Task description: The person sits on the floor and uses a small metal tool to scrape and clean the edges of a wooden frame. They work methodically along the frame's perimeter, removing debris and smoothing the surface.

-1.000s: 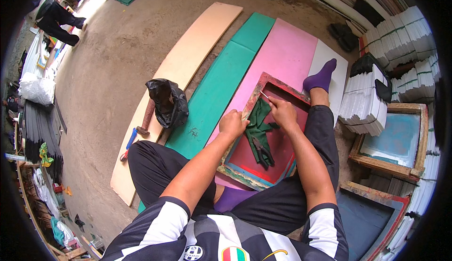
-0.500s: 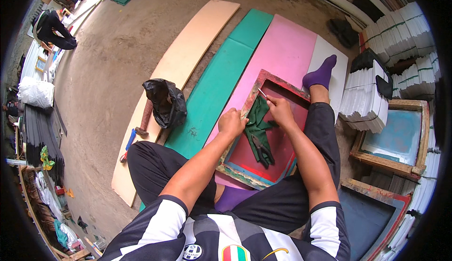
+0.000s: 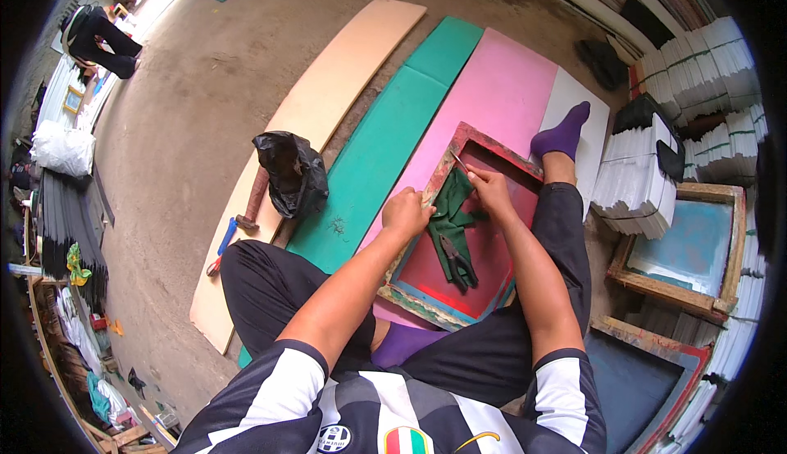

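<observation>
A paint-stained wooden screen frame [image 3: 432, 182] with red mesh lies tilted across my lap and the pink board. Closed on its left rail is my left hand [image 3: 407, 211]. My right hand [image 3: 490, 189] pinches a thin, light-coloured rod-like tool [image 3: 461, 161], its tip near the frame's upper left corner; its exact kind is too small to make out. Between my hands, a dark green cloth [image 3: 448, 208] is draped over the mesh. Pliers [image 3: 457, 263] with dark handles rest on the cloth, touched by neither hand.
To the left are a black plastic bag [image 3: 295, 177], a hammer [image 3: 251, 208] and a blue-handled tool [image 3: 225, 238] on a cream board [image 3: 328, 85]. Green [image 3: 410, 93] and pink [image 3: 508, 77] boards lie alongside. White stacks [image 3: 631, 175] and more wooden frames [image 3: 684, 290] stand right.
The thin tool in my right hand has changed its angle slightly at the frame's corner. My left hand keeps its place on the rail. The whole view has shifted a little.
</observation>
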`<state>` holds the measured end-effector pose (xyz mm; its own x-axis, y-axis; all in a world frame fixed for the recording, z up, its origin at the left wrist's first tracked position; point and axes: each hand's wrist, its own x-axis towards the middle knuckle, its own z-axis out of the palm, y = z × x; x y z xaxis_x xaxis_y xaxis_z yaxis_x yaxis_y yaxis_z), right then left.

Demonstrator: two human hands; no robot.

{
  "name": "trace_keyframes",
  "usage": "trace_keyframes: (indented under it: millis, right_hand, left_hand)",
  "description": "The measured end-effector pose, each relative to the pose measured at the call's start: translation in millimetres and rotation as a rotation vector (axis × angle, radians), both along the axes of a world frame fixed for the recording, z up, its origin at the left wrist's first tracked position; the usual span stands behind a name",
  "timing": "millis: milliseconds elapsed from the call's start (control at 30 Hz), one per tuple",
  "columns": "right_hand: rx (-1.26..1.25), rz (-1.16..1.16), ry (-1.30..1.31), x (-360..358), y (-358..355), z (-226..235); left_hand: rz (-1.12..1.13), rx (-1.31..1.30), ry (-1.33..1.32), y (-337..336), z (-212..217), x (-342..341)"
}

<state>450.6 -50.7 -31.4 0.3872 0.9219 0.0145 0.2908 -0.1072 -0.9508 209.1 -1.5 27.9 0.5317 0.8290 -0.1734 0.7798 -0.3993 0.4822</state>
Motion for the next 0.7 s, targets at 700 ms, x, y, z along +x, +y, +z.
trace_keyframes:
  millis: [700]
  right_hand:
    - [-0.408, 0.068, -0.632, -45, -18, 111]
  left_hand:
    - [0.026, -0.014, -0.01, -2, 0, -9]
